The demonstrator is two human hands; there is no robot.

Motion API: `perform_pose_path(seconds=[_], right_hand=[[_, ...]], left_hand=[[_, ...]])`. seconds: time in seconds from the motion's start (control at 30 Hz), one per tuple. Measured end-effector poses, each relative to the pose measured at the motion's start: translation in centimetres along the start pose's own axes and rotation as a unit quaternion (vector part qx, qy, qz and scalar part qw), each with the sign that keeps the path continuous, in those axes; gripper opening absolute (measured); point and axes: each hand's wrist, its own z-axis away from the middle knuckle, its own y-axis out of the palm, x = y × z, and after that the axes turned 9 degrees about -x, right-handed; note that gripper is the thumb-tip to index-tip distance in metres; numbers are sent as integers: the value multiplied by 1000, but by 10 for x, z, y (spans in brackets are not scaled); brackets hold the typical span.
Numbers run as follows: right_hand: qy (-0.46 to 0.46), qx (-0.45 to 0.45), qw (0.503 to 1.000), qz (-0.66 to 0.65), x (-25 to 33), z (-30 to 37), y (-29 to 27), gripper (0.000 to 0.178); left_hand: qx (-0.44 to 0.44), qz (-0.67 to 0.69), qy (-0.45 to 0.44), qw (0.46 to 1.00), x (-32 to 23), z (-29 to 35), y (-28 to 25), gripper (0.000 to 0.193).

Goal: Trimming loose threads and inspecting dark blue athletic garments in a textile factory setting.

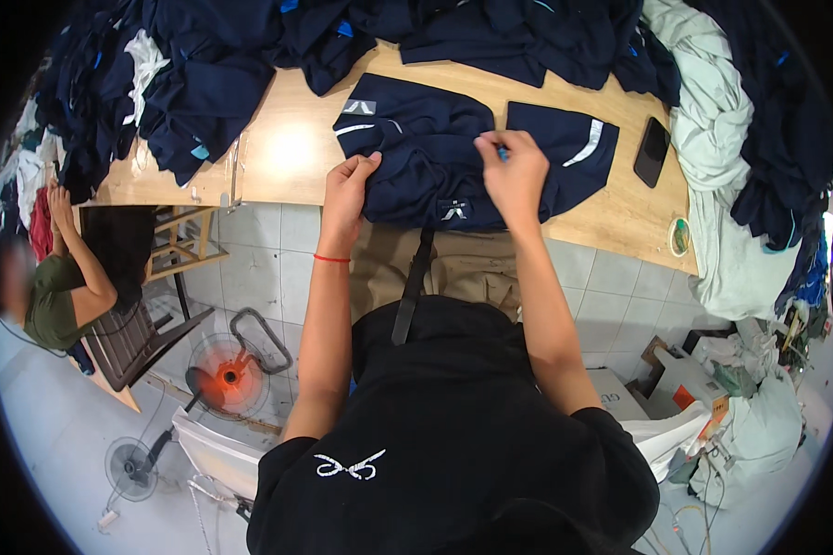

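A dark navy garment (420, 172) lies bunched on the table in front of me, its sleeves spread toward the far side. Pale reflective strips mark the sleeves, and a small label shows at the near edge. My left hand (346, 192) pinches the garment's left edge between thumb and fingers. Over its right part, my right hand (516, 176) is closed, thumb against fingertips. A small blue thing (503, 154) shows between those fingers; most of it is hidden, so its kind is unclear.
Piles of navy clothes (222, 46) line the far side of the wooden table (282, 139). A black phone (652, 151) lies to the right, near pale green cloth (708, 139). Another person (65, 287) sits at the left. Fans (227, 375) stand on the floor.
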Motion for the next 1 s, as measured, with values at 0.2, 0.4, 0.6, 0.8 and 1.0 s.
perform_pose_path(seconds=[0.2,0.4,0.6,0.8,1.0], right_hand=[[233,-24,954,-188,10,-22,-60,21],[200,-206,933,-217,3,-33,-163,22],[130,-271,947,110,-29,-20,-206,27],[70,-182,948,252,1,-6,-200,27],[107,-127,982,88,44,-1,-180,22]], left_hand=[[9,17,-1,1000,-1,5,-4,28],[-12,40,-30,999,-13,12,0,23],[158,148,-95,972,-17,26,-7,47],[392,276,-32,877,-43,79,30,79],[431,286,-44,855,-51,94,43,106]])
